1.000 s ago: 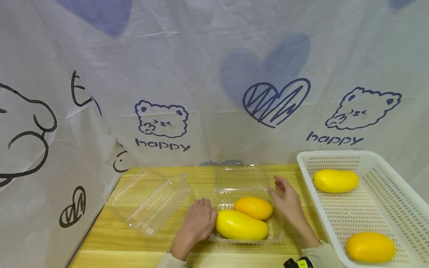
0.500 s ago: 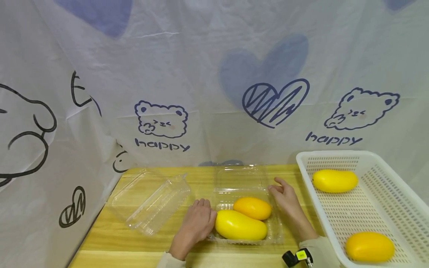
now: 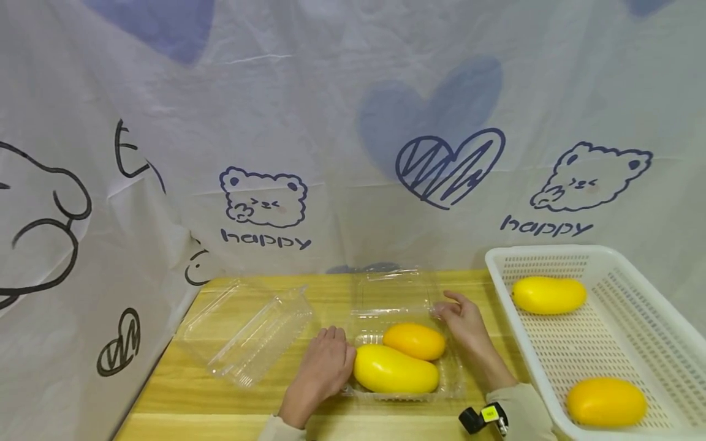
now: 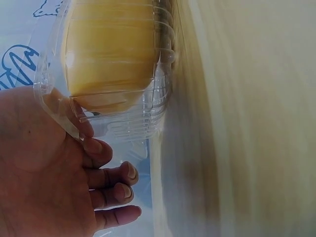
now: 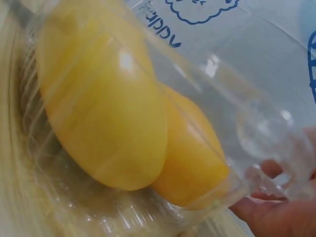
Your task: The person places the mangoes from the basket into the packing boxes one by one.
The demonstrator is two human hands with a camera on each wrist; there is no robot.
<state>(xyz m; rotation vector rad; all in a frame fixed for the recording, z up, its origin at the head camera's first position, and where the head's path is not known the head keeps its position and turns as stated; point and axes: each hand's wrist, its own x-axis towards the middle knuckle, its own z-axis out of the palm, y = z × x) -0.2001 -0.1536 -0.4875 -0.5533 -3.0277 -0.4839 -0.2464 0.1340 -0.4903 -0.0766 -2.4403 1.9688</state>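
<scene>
A clear plastic clamshell container (image 3: 455,383) lies on the wooden table with its lid (image 3: 394,291) folded back, away from the person. Inside it a large yellow mango (image 3: 396,370) lies in front of a smaller orange-yellow mango (image 3: 415,341). My left hand (image 3: 328,361) is at the container's left side; in the left wrist view its thumb and forefinger pinch the rim (image 4: 52,101). At the far right, by the hinge, my right hand (image 3: 466,324) pinches the lid's edge between thumb and fingers. In the right wrist view clear plastic overlaps those fingers (image 5: 276,212).
Left on the table is a second clear clamshell (image 3: 259,334), opened out. A white perforated basket (image 3: 526,346) stands on the right, holding a yellow mango (image 3: 550,294) at the back and an orange-yellow mango (image 3: 607,402) in front. Printed white cloth (image 3: 342,122) hangs behind.
My right hand has come slightly left to the lid's edge, its fingers closing on the plastic. The left hand has stayed at the container's left rim.
</scene>
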